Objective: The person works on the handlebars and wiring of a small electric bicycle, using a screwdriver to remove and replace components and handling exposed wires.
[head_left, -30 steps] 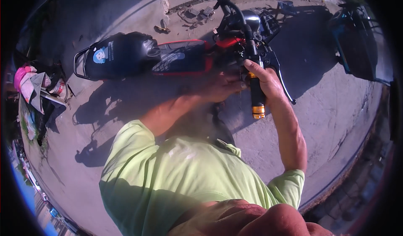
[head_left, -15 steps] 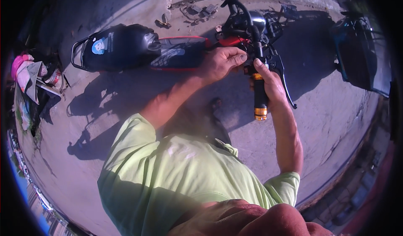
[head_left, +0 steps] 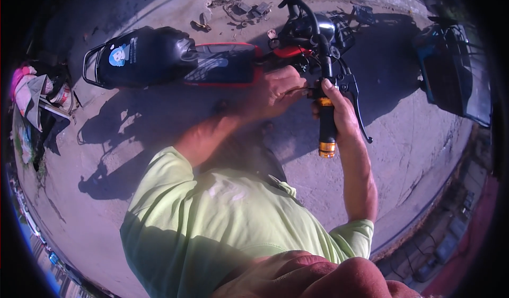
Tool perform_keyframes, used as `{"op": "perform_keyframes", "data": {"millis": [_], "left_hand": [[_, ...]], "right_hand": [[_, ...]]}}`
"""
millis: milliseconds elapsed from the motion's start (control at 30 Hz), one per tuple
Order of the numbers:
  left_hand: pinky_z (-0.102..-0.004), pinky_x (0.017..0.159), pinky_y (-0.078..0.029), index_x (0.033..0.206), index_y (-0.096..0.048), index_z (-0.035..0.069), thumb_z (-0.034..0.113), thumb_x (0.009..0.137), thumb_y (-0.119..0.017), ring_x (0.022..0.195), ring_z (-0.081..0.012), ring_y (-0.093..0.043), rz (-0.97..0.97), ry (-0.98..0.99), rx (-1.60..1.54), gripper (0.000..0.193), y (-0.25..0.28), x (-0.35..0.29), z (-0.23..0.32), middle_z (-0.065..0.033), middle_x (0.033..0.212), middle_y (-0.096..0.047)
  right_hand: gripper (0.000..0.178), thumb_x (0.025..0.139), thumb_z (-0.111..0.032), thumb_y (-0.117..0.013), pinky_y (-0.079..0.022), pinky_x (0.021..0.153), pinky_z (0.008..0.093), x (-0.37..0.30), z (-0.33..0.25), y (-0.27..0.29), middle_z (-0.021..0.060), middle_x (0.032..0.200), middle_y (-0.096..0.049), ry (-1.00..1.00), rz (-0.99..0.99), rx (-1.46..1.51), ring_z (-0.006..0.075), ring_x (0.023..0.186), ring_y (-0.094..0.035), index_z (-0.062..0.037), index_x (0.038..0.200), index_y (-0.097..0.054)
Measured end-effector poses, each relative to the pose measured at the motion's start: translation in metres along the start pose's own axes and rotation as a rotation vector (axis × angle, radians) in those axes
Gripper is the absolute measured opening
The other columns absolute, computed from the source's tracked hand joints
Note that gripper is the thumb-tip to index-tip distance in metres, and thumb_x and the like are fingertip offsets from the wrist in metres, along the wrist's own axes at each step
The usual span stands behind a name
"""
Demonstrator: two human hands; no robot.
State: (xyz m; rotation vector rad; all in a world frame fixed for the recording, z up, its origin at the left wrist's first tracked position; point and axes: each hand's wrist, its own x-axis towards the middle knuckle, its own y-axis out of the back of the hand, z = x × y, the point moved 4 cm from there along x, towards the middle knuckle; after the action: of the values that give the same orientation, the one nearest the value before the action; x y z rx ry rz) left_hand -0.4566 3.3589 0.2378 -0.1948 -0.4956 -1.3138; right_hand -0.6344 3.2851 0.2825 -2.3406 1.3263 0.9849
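Note:
A motorcycle stands on the concrete, with a black seat (head_left: 154,54) and a red tank (head_left: 228,64). My right hand (head_left: 339,112) is wrapped around the black handlebar grip (head_left: 327,131), which has a gold end cap. My left hand (head_left: 278,91) is closed on a thin tool (head_left: 303,90) whose tip points at the switch housing next to the grip. The brake lever (head_left: 360,112) sticks out just right of my right hand. My green-sleeved arms reach up from the lower edge.
A heap of cloths and bags (head_left: 37,102) lies at the left. A dark boxy object (head_left: 450,70) stands at the right. Small parts and scraps (head_left: 249,9) lie on the ground beyond the motorcycle. A kerb edge (head_left: 424,213) runs along the lower right.
My left hand has come up from under the handlebar to the switch housing beside the grip. My right hand has stayed on the grip. The view has drifted slightly.

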Motion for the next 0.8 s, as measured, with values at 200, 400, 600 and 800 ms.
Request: {"op": "perform_keyframes", "data": {"millis": [200, 400, 600, 800], "left_hand": [[-0.0278, 0.071, -0.049, 0.103, -0.069, 0.002, 0.004, 0.094, -0.071, 0.079, -0.0150, -0.060, 0.078, 0.106, -0.076, 0.010, 0.011, -0.010, -0.005, -0.0053, 0.087, -0.061], [-0.0249, 0.075, -0.049, 0.101, -0.069, 0.001, 0.007, 0.100, -0.069, 0.082, -0.0077, -0.058, 0.073, 0.360, -0.347, 0.006, 0.009, -0.017, -0.013, 0.0002, 0.089, -0.063], [-0.0244, 0.076, -0.051, 0.104, -0.070, 0.002, 0.010, 0.101, -0.069, 0.082, -0.0068, -0.061, 0.103, 0.441, -0.471, 0.008, 0.017, -0.033, -0.018, 0.0008, 0.089, -0.066], [-0.0248, 0.074, -0.053, 0.103, -0.071, 0.002, 0.012, 0.101, -0.069, 0.080, -0.0076, -0.064, 0.161, 0.488, -0.496, 0.010, 0.024, -0.047, -0.023, -0.0004, 0.089, -0.070]], "right_hand": [[0.068, 0.092, -0.063, -0.070, -0.051, 0.073, 0.0310, -0.002, -0.002, -0.004, 0.0080, 0.085, -0.064, -0.019, -0.026, 0.012, 0.0150, 0.075, -0.062, 0.0005, 0.115, -0.069], [0.059, 0.096, -0.056, -0.067, -0.051, 0.071, 0.0296, -0.006, -0.004, -0.009, 0.0082, 0.095, -0.068, 0.045, -0.070, 0.186, 0.0148, 0.076, -0.062, -0.0021, 0.120, -0.068], [0.060, 0.096, -0.052, -0.069, -0.053, 0.071, 0.0295, -0.011, 0.013, -0.002, 0.0094, 0.106, -0.069, 0.007, -0.175, 0.388, 0.0152, 0.078, -0.064, -0.0033, 0.130, -0.061], [0.079, 0.087, -0.052, -0.078, -0.053, 0.070, 0.0304, -0.075, 0.040, 0.005, 0.0141, 0.111, -0.070, 0.026, -0.140, 0.283, 0.0154, 0.076, -0.064, -0.0001, 0.139, -0.048]]}}
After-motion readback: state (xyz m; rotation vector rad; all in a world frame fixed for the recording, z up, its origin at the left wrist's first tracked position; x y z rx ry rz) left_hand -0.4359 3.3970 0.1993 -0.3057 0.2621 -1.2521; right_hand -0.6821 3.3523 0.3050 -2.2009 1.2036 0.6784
